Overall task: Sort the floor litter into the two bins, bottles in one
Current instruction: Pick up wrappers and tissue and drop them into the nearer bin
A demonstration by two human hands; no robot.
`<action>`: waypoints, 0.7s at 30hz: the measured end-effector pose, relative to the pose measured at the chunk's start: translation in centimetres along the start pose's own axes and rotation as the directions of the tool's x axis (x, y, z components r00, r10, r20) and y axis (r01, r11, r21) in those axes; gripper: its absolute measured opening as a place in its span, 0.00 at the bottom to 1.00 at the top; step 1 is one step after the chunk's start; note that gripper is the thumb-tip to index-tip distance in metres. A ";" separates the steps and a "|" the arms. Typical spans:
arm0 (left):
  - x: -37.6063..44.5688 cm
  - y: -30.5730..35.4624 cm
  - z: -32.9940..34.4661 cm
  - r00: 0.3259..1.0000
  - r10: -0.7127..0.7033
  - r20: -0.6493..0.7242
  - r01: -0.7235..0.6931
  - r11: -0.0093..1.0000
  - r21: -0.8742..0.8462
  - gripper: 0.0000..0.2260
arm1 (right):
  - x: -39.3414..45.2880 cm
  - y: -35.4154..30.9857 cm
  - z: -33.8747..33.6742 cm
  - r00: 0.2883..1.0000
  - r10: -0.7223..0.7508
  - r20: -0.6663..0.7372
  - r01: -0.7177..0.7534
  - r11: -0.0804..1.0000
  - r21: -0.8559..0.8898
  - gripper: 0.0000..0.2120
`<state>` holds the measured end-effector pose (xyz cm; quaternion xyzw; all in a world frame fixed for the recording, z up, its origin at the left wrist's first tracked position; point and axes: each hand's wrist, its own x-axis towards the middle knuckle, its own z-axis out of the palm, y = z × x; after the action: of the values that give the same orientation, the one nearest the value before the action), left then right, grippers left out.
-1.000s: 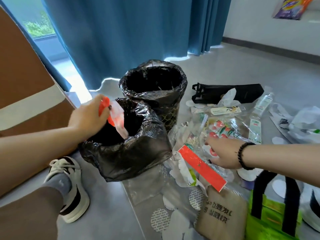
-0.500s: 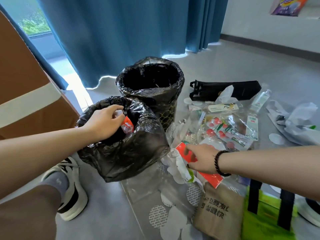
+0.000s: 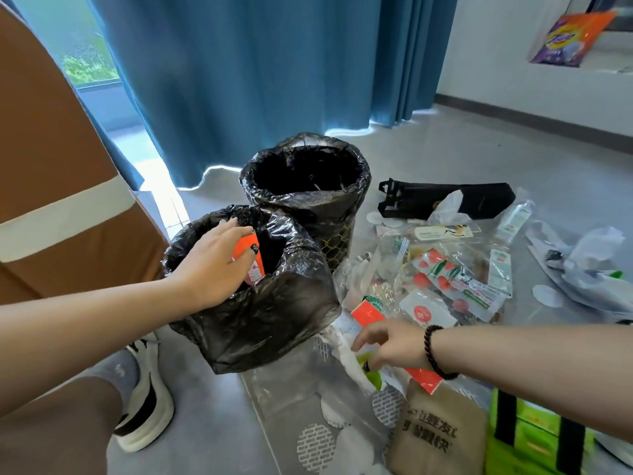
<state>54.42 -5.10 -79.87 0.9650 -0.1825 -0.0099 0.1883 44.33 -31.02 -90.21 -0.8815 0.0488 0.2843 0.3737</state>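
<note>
left hand fingers over orange wrapper | in near bin

The near bin hides most of the orange wrapper under the left hand; whether the fingers pinch it cannot be told. The far bin is black inside, contents unreadable. At 5 o'clock the right hand covers the middle of a red packet, grip unclear. The green bag runs off the bottom edge. At 1 o'clock a purple pouch is blurred, print illegible.
</note>
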 end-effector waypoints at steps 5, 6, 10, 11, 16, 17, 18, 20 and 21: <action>-0.5 1.0 -0.2 0.991 0.132 -0.002 -0.132 0.991 0.008 0.20 | 0.2 -0.1 2.7 0.997 0.041 0.071 -0.026 0.979 -0.202 0.25; -0.7 1.3 -0.1 0.985 0.170 0.007 -0.170 0.985 0.018 0.20 | 0.5 0.0 3.3 0.998 0.053 0.040 -0.040 0.958 -0.284 0.31; -1.8 1.7 0.9 0.954 0.296 0.041 -0.298 0.953 0.062 0.20 | 0.5 0.0 3.2 0.999 0.019 -0.037 -0.031 0.933 -0.359 0.33; -2.1 1.7 1.1 0.945 0.322 0.055 -0.326 0.942 0.075 0.20 | 0.1 0.1 3.0 1.000 0.002 -0.030 -0.012 0.937 -0.350 0.28; -3.2 1.9 2.2 0.913 0.386 0.133 -0.400 0.910 0.111 0.19 | -1.1 1.9 4.2 0.995 0.039 0.093 -0.015 0.969 -0.248 0.09; -3.3 1.9 2.3 0.909 0.390 0.150 -0.408 0.906 0.117 0.19 | -0.9 2.3 4.6 0.997 0.026 0.070 -0.004 0.953 -0.303 0.10; -3.6 2.0 2.4 0.905 0.390 0.170 -0.412 0.903 0.119 0.19 | -0.7 2.8 5.2 0.999 0.033 0.039 -0.017 0.937 -0.349 0.17; -3.7 1.9 2.7 0.900 0.401 0.173 -0.423 0.899 0.116 0.19 | -0.5 3.0 5.5 0.999 0.035 -0.037 -0.046 0.934 -0.353 0.25; -3.7 1.9 2.8 0.896 0.407 0.177 -0.430 0.895 0.120 0.20 | -0.4 2.9 5.3 0.997 0.008 -0.083 -0.037 0.937 -0.348 0.25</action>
<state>50.04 -6.44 -81.97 0.9112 -0.3997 -0.0260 0.0961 40.69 -29.54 -94.79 -0.9440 0.0226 0.2570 0.2057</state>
